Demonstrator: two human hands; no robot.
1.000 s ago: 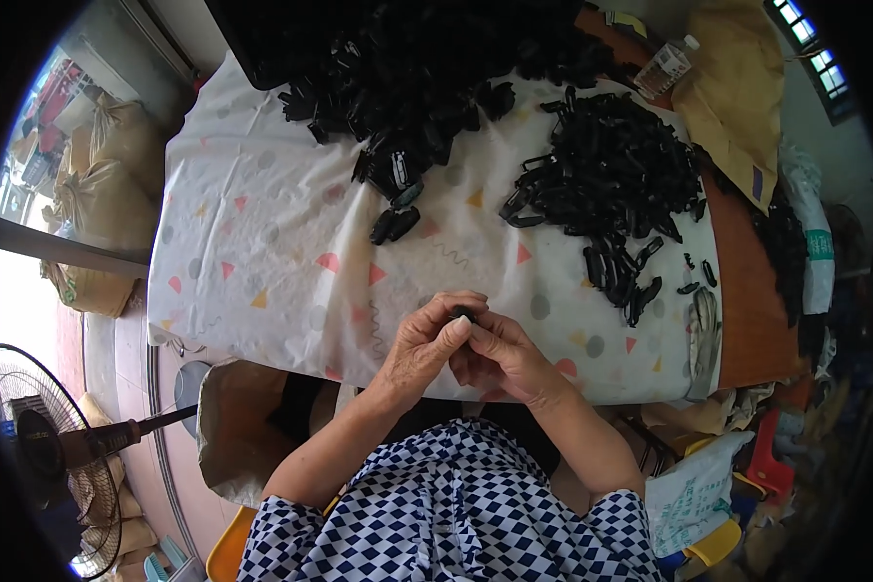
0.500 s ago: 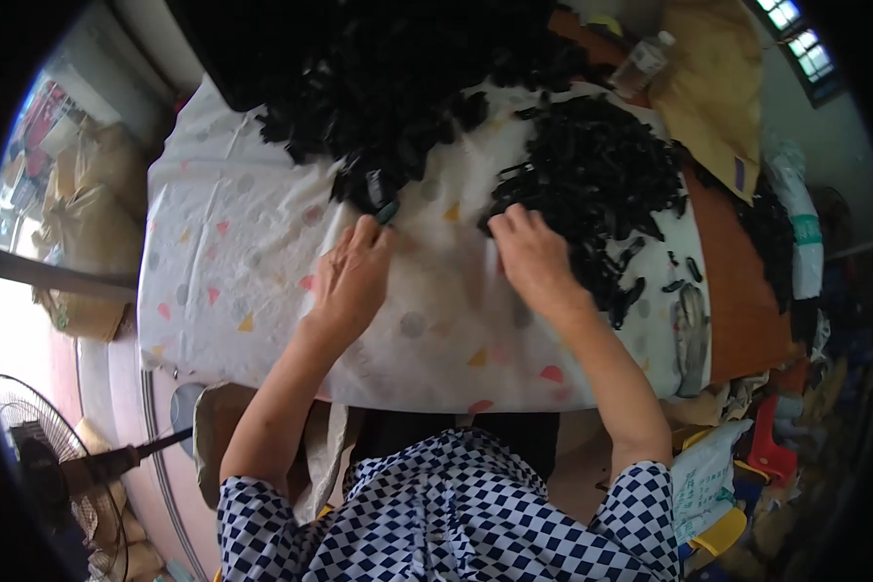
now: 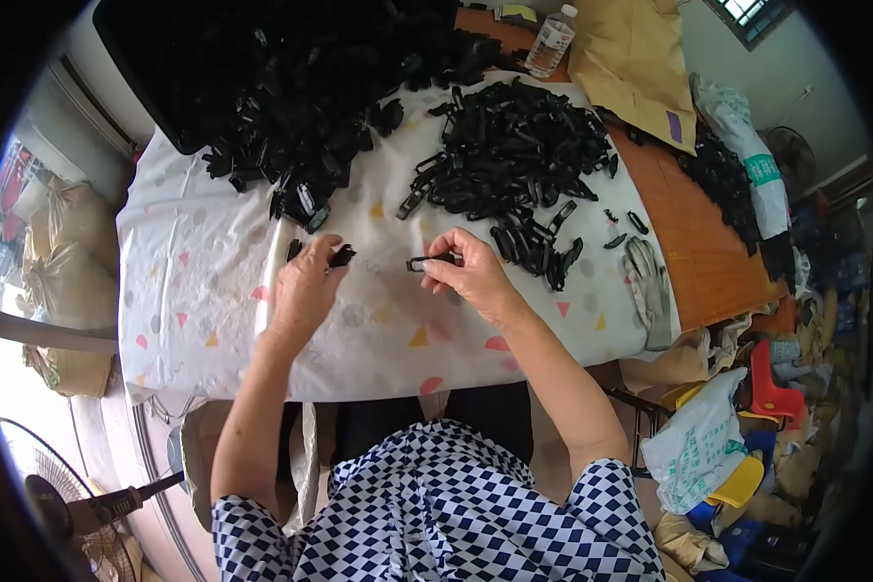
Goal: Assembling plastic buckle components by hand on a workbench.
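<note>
The right hand (image 3: 470, 274) pinches a small, flat, black plastic loop-shaped piece (image 3: 429, 261) between thumb and fingertips, its long axis lying roughly level and pointing left, toward the other hand. The left hand (image 3: 306, 286) is closed on a short, chunky black plastic clip piece (image 3: 340, 256), which juts out to the right from between thumb and forefinger. The two pieces face each other across a narrow gap above the desk (image 3: 592, 325), apart but near, with neither hand clearly the closer to the midpoint.

Under both hands lies a white cloth printed with small coloured triangles and grey dots (image 3: 204, 291), spread over the desk. Just right of and beyond the right hand sits a heap of long black plastic loop pieces (image 3: 514, 165), the nearest of them almost at its fingertips. Beyond the left hand a larger, darker mound of black plastic clip parts (image 3: 291, 107) spills toward it. Further right, a pale grey work glove (image 3: 647, 286) rests at the cloth's edge, and a clear plastic bottle (image 3: 553, 41) stands at the far side.
</note>
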